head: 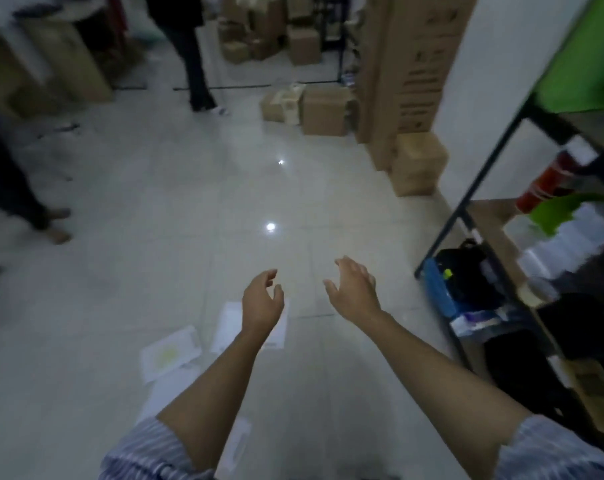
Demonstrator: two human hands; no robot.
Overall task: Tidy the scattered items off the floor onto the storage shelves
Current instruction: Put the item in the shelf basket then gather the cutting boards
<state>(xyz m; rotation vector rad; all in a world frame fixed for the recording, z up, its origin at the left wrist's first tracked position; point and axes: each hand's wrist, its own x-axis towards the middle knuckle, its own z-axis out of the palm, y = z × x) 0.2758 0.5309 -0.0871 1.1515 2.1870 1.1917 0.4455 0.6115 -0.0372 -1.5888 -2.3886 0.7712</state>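
Note:
Several white flat packets lie scattered on the tiled floor below my arms: one with a yellowish print (170, 353), one partly under my left wrist (229, 323), another near my left elbow (238, 441). My left hand (262, 299) hovers above the floor with loosely curled fingers and holds nothing. My right hand (354, 289) is spread beside it, also empty. The black metal storage shelves (467, 206) stand at the right, holding a red cylinder (544, 183), green items and clear plastic-wrapped goods.
Cardboard boxes (323, 110) are stacked along the back and against the right wall. A black and blue bag (461, 271) sits at the foot of the shelves. One person's legs (196, 67) stand at the back, another's feet (56, 223) at the left.

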